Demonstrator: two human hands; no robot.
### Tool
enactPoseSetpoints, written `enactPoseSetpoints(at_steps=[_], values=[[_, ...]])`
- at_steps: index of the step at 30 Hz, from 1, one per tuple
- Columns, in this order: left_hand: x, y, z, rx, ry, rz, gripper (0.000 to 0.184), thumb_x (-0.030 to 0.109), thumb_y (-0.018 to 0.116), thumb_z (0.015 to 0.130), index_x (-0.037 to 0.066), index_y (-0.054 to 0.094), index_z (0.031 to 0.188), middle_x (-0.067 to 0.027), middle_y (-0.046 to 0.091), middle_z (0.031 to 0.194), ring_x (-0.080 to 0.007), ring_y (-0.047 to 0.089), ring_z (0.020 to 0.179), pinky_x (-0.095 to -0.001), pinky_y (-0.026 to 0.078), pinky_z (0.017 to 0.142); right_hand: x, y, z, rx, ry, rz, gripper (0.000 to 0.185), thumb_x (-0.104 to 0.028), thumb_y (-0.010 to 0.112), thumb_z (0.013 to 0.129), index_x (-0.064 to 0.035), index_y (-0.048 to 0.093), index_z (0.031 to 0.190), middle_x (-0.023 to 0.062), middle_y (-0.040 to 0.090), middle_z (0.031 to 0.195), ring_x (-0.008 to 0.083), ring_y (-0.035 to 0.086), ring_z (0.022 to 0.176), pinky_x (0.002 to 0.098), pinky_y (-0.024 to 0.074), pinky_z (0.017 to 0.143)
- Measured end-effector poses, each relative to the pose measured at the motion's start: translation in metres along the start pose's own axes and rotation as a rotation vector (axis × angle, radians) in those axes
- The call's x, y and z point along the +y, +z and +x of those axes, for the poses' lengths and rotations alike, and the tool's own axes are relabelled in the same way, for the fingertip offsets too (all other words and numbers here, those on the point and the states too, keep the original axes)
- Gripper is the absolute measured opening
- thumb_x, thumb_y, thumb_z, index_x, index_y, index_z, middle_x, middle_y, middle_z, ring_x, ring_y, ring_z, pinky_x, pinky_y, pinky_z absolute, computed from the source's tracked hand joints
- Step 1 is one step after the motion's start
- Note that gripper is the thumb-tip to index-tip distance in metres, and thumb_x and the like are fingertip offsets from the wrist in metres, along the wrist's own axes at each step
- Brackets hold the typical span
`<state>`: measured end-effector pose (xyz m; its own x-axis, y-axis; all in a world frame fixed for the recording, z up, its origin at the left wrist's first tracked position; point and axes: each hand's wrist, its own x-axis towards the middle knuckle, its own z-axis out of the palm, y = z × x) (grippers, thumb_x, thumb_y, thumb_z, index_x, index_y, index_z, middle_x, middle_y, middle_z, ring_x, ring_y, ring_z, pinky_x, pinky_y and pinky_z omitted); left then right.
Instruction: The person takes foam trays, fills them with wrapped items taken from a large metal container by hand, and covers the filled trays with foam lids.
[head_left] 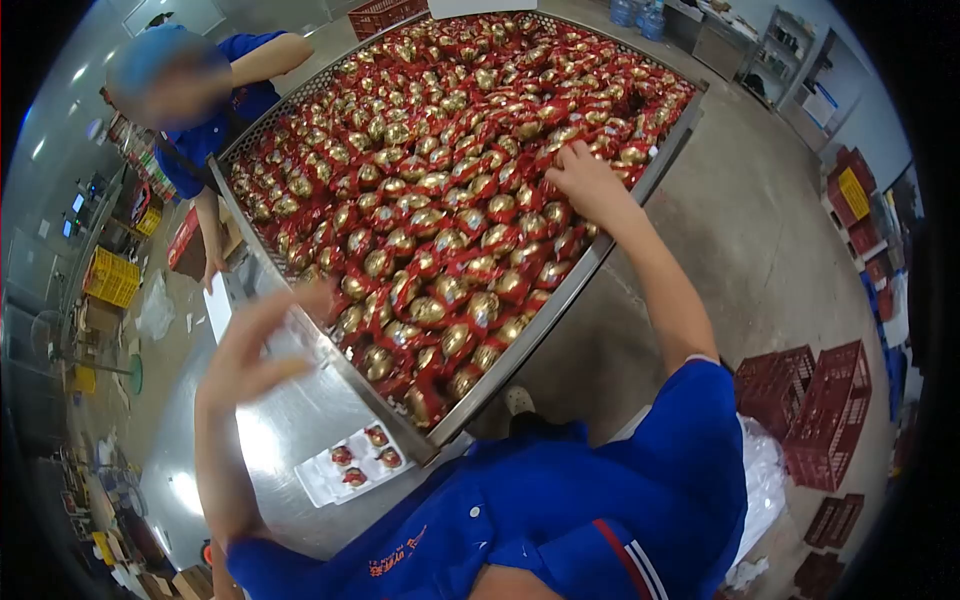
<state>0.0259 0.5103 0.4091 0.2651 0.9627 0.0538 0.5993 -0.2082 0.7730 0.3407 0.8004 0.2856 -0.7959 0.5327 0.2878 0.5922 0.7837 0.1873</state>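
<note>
We see the big tray (508,362) across the middle of the scene, heaped with pieces (450,240) in gold and red wrapping. The right hand (588,180) lies at the right side of the heap, just inside the rim, its fingers bent down onto the pieces. Its fingertips are partly lost among them, so we cannot tell whether they are clamped on one. The left hand (255,350) is blurred; we see it raised at the left near edge of the big tray, thumb and fingers apart, the fingertips before the nearest pieces. We cannot tell whether they touch any.

Below the big tray's near corner, to the left, a white tray (320,483) lies on the metal table (300,405). We count four pieces in it, well apart from both hands.

At the far left we see a co-worker (250,100) in a blue cap and blue top, one arm bent up toward the head. The co-worker's lower hand (213,262) is beside the big tray's left side, just above a white sheet (216,305).

To the near right, red crates (840,410) stand on the floor (745,215), with a plastic bag (762,480) beside them. Farther off on the left, we find a yellow crate (112,277).
</note>
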Motion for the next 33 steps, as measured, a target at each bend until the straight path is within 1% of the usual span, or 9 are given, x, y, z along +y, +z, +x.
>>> enactPoseSetpoints(at_steps=[4, 6, 9, 11, 14, 18, 26, 30, 33], values=[[0.001, 0.042, 0.2, 0.072, 0.125, 0.162, 0.055, 0.033, 0.062, 0.078, 0.011, 0.044, 0.126, -0.0158, 0.048, 0.119, -0.0279, 0.05, 0.105, -0.0357, 0.044, 0.086, 0.007, -0.014, -0.012, 0.114, -0.062, 0.37, 0.033, -0.011, 0.065, 0.061, -0.0077, 0.058, 0.093, 0.0112, 0.048, 0.088, 0.0274, 0.05, 0.089, 0.0378, 0.0461, 0.07], [-0.037, 0.077, 0.295, 0.094, 0.211, 0.309, 0.062, 0.04, 0.061, 0.078, 0.012, 0.04, 0.129, -0.0171, 0.04, 0.129, -0.0307, 0.039, 0.117, -0.0387, 0.03, 0.099, 0.003, -0.017, -0.012, 0.063, -0.058, 0.482, 0.037, -0.014, 0.068, 0.059, -0.0072, 0.057, 0.093, 0.0114, 0.048, 0.088, 0.0274, 0.051, 0.088, 0.0378, 0.0459, 0.07], [-0.084, 0.138, 0.403, -0.035, -0.195, 0.338, 0.098, 0.071, 0.058, 0.06, 0.022, 0.023, 0.137, -0.0291, 0.022, 0.134, -0.043, 0.02, 0.127, -0.0456, 0.028, 0.1, 0.006, -0.014, -0.011, -0.02, -0.106, 0.59, 0.041, -0.018, 0.07, 0.059, -0.0068, 0.056, 0.096, 0.0125, 0.048, 0.09, 0.0283, 0.051, 0.087, 0.0386, 0.0469, 0.071], [-0.05, 0.148, 0.418, -0.064, -0.4, 0.598, 0.098, 0.072, 0.06, 0.056, 0.029, 0.024, 0.136, -0.0316, 0.019, 0.134, -0.0493, 0.02, 0.124, -0.0503, 0.027, 0.098, 0.006, -0.016, -0.01, -0.12, -0.049, 0.571, 0.043, -0.019, 0.07, 0.06, -0.0051, 0.052, 0.097, 0.0135, 0.05, 0.092, 0.0281, 0.052, 0.087, 0.0404, 0.0471, 0.07], [-0.068, 0.134, 0.427, -0.04, -0.343, 0.417, 0.086, 0.071, 0.063, 0.054, 0.039, 0.034, 0.128, -0.0294, 0.027, 0.127, -0.0504, 0.03, 0.116, -0.0517, 0.03, 0.095, 0.007, -0.012, -0.011, -0.137, -0.044, 0.645, 0.047, -0.018, 0.07, 0.061, -0.0038, 0.05, 0.101, 0.0133, 0.051, 0.093, 0.0281, 0.054, 0.086, 0.0407, 0.0471, 0.07], [-0.093, 0.152, 0.408, 0.187, -0.106, 0.243, 0.063, 0.043, 0.063, 0.059, 0.034, 0.048, 0.119, -0.0197, 0.036, 0.117, -0.0441, 0.035, 0.108, -0.0492, 0.034, 0.092, 0.009, -0.009, -0.011, -0.089, -0.06, 0.638, 0.046, -0.016, 0.067, 0.062, -0.0027, 0.048, 0.101, 0.0121, 0.05, 0.092, 0.027, 0.055, 0.085, 0.0392, 0.0474, 0.069], [-0.045, 0.157, 0.438, -0.017, -0.592, 0.51, 0.067, 0.038, 0.068, 0.052, 0.031, 0.052, 0.117, -0.022, 0.019, 0.137, -0.0459, 0.028, 0.117, -0.0474, 0.036, 0.091, 0.007, -0.011, -0.011, -0.06, -0.1, 0.53, 0.04, -0.018, 0.068, 0.065, -0.0015, 0.051, 0.096, 0.0124, 0.053, 0.088, 0.0257, 0.058, 0.082, 0.0357, 0.0499, 0.066], [-0.077, 0.171, 0.425, 0.218, -0.254, 0.464, 0.061, 0.037, 0.07, 0.051, 0.026, 0.059, 0.11, -0.0194, 0.031, 0.131, -0.0426, 0.032, 0.115, -0.0478, 0.031, 0.095, 0.006, -0.013, -0.014, -0.04, -0.052, 0.586, 0.04, -0.02, 0.068, 0.066, -0.0005, 0.05, 0.096, 0.0136, 0.053, 0.087, 0.0278, 0.058, 0.081, 0.0369, 0.0496, 0.067], [-0.061, 0.172, 0.411, 0.329, -0.33, 0.37, 0.06, 0.035, 0.07, 0.052, 0.024, 0.06, 0.11, -0.0187, 0.034, 0.129, -0.0399, 0.034, 0.116, -0.0466, 0.034, 0.095, 0.01, -0.014, -0.014, -0.023, -0.036, 0.622, 0.041, -0.02, 0.068, 0.066, -0.0005, 0.049, 0.096, 0.0144, 0.052, 0.086, 0.0293, 0.058, 0.079, 0.0378, 0.0491, 0.067]])
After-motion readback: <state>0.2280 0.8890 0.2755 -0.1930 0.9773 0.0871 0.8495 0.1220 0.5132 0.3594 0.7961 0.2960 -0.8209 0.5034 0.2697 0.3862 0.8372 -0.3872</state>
